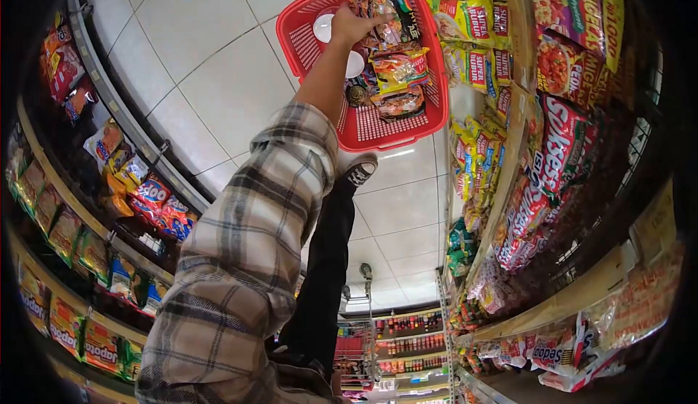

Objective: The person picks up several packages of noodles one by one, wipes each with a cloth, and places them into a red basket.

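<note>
My left hand [355, 26], in a rolled-up plaid sleeve, reaches into a red plastic shopping basket [294, 41] on the tiled floor. Its thumb lies across a dark instant noodle packet [392, 30] near the basket's top end; the other fingers are bent and partly hidden, and the hand seems to grip the packet. Beside the wrist are two white round-topped cups [325, 27]. Lower in the basket lie a yellow-and-red noodle packet [400, 70] and another dark packet [401, 104]. My right hand is out of view.
Shelves of yellow porridge packets [465, 22] and red snack-like packets [542, 179] line the right side. On the left, shelves hold snack bags [151, 193]. My shoe [360, 171] is just below the basket. A rack of bottles [411, 346] stands at the bottom.
</note>
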Demonstrator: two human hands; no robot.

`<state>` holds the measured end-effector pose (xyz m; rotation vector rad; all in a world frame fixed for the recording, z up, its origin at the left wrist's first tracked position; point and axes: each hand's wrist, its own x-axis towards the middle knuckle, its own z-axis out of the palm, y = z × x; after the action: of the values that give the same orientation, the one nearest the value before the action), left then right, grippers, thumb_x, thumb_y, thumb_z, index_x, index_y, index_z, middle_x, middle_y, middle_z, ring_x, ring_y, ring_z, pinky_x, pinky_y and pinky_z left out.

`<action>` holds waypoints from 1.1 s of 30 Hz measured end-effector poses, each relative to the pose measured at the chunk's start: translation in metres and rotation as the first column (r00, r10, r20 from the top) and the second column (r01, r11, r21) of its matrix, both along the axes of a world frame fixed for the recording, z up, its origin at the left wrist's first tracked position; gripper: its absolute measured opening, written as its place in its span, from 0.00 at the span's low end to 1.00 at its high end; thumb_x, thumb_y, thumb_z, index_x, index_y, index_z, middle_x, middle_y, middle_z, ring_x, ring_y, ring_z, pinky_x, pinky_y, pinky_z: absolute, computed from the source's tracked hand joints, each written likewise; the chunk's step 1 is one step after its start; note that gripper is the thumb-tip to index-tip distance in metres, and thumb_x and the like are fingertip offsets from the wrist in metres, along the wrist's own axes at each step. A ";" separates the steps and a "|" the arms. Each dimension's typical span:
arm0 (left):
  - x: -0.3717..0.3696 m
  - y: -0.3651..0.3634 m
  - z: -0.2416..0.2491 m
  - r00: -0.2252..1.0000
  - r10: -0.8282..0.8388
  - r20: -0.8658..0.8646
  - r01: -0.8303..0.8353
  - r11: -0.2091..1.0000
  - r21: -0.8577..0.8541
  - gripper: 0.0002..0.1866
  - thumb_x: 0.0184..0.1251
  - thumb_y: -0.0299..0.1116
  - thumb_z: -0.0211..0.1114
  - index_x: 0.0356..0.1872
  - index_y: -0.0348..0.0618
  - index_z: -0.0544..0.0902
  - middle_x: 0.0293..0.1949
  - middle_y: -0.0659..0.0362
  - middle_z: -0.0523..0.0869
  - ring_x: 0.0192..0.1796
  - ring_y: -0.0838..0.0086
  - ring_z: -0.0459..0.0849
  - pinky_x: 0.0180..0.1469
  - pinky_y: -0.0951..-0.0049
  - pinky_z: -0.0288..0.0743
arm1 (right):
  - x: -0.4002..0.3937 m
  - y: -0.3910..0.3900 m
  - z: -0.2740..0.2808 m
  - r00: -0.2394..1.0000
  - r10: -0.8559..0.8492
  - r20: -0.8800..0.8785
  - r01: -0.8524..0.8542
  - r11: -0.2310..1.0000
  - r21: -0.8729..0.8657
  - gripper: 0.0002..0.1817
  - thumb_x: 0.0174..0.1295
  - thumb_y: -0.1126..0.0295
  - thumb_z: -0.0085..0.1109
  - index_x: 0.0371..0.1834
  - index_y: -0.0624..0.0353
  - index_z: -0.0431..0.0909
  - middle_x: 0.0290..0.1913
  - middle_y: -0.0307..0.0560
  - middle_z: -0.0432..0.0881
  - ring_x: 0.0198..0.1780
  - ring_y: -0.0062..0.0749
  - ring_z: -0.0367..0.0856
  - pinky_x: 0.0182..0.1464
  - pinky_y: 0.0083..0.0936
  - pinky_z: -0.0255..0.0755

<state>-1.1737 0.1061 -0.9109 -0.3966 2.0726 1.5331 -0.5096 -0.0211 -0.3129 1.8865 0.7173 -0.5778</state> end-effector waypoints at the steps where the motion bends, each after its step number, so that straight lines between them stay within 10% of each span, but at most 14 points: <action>1: -0.001 0.003 -0.012 1.000 0.007 -0.022 -0.006 0.999 0.033 0.51 0.30 0.53 0.85 0.53 0.28 0.70 0.48 0.46 0.83 0.51 0.60 0.84 0.51 0.66 0.79 | -0.006 -0.002 -0.001 1.000 0.001 -0.002 -0.001 1.000 0.005 0.27 0.50 0.47 0.70 0.39 0.63 0.85 0.34 0.49 0.86 0.38 0.31 0.83 0.42 0.28 0.75; 13: 0.002 0.001 0.120 0.998 0.025 -0.057 -0.028 0.998 -0.053 0.50 0.25 0.45 0.86 0.49 0.31 0.63 0.43 0.42 0.83 0.45 0.61 0.83 0.50 0.67 0.78 | -0.018 -0.029 0.019 0.990 0.046 -0.135 -0.028 0.991 0.132 0.24 0.53 0.52 0.69 0.37 0.67 0.84 0.34 0.48 0.86 0.37 0.31 0.82 0.42 0.28 0.74; 16: 0.018 -0.028 0.159 0.986 0.146 -0.080 -0.111 0.934 0.340 0.44 0.34 0.35 0.84 0.51 0.35 0.63 0.47 0.49 0.80 0.47 0.64 0.81 0.50 0.66 0.77 | -0.008 -0.027 0.021 0.973 0.075 -0.217 -0.026 0.975 0.223 0.24 0.54 0.53 0.69 0.37 0.68 0.83 0.34 0.48 0.86 0.37 0.31 0.82 0.42 0.28 0.74; 18: 0.024 -0.056 0.237 0.949 0.054 -0.312 0.023 0.971 0.237 0.40 0.42 0.26 0.78 0.56 0.39 0.62 0.49 0.52 0.76 0.51 0.66 0.78 0.55 0.66 0.74 | -0.004 -0.011 0.001 0.960 0.075 -0.271 0.014 0.949 0.314 0.25 0.53 0.55 0.70 0.40 0.70 0.82 0.38 0.51 0.86 0.41 0.36 0.84 0.45 0.30 0.75; 20: 0.039 -0.080 0.342 0.999 0.050 0.005 -0.045 0.863 0.503 0.38 0.47 0.22 0.71 0.62 0.42 0.61 0.51 0.52 0.75 0.56 0.68 0.73 0.59 0.69 0.69 | -0.016 0.015 -0.023 0.853 0.333 -0.402 -0.145 0.891 0.430 0.22 0.55 0.57 0.68 0.38 0.70 0.81 0.38 0.49 0.85 0.41 0.33 0.82 0.45 0.29 0.74; 22: 0.065 -0.105 0.374 0.985 -0.041 -0.168 0.119 0.865 0.488 0.36 0.51 0.22 0.62 0.65 0.42 0.62 0.52 0.53 0.74 0.58 0.71 0.72 0.60 0.70 0.68 | -0.139 0.053 0.006 0.749 0.262 -0.608 0.121 0.848 0.515 0.20 0.58 0.59 0.67 0.39 0.68 0.80 0.37 0.45 0.85 0.39 0.28 0.80 0.44 0.26 0.74; 26: 0.124 -0.123 0.541 0.980 -0.091 0.177 -0.099 0.546 0.832 0.29 0.55 0.29 0.55 0.62 0.42 0.67 0.54 0.53 0.76 0.56 0.68 0.77 0.57 0.68 0.75 | -0.199 0.075 0.060 0.339 0.334 -0.880 0.351 0.822 0.448 0.14 0.63 0.66 0.62 0.43 0.67 0.79 0.40 0.42 0.81 0.42 0.24 0.76 0.46 0.22 0.70; 28: 0.162 -0.121 0.614 0.863 -0.079 0.498 -0.372 0.567 0.735 0.21 0.67 0.44 0.55 0.56 0.44 0.74 0.48 0.54 0.82 0.47 0.69 0.84 0.53 0.66 0.80 | -0.206 0.075 0.107 0.248 0.373 -0.894 0.431 0.784 0.447 0.16 0.63 0.65 0.63 0.47 0.67 0.77 0.41 0.43 0.81 0.43 0.24 0.76 0.48 0.22 0.70; 31: 0.215 -0.104 0.696 0.904 -0.188 0.385 -0.260 0.473 0.842 0.33 0.68 0.64 0.48 0.57 0.44 0.74 0.51 0.54 0.83 0.47 0.67 0.85 0.53 0.63 0.80 | -0.172 0.076 0.161 0.187 0.312 -0.931 0.636 0.684 0.357 0.22 0.62 0.63 0.64 0.52 0.68 0.74 0.44 0.45 0.81 0.45 0.27 0.78 0.51 0.24 0.72; 33: 0.257 -0.094 0.759 0.823 -0.318 0.471 -0.332 0.404 0.852 0.31 0.71 0.59 0.45 0.59 0.44 0.73 0.54 0.53 0.82 0.51 0.64 0.84 0.55 0.62 0.79 | -0.137 0.077 0.193 0.132 0.222 -0.966 0.798 0.555 0.236 0.22 0.62 0.63 0.64 0.53 0.67 0.74 0.46 0.46 0.81 0.45 0.28 0.79 0.51 0.25 0.72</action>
<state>-0.9168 0.0118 -0.1518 -0.3449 0.5098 1.9726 -0.6466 0.0562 -0.1199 2.3120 1.5556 -2.3403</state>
